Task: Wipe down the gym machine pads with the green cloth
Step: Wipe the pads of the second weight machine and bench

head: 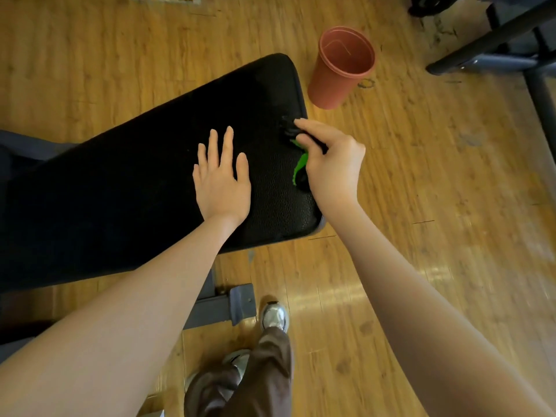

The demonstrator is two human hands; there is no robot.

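Observation:
A black padded bench pad (129, 182) runs from the left edge to the middle of the view. My left hand (221, 179) lies flat on it with fingers straight and spread. At the pad's right edge my right hand (329, 162) grips a bunched green cloth (301, 164). Only a small green part of the cloth shows under the palm, with dark folds around it. The cloth touches the pad near its right border.
A red-brown plastic bucket (340, 67) stands on the wooden floor just beyond the pad's far right corner. A dark metal machine frame (511, 46) crosses the top right. The bench's grey foot (228, 305) and my shoes (273, 317) are below the pad.

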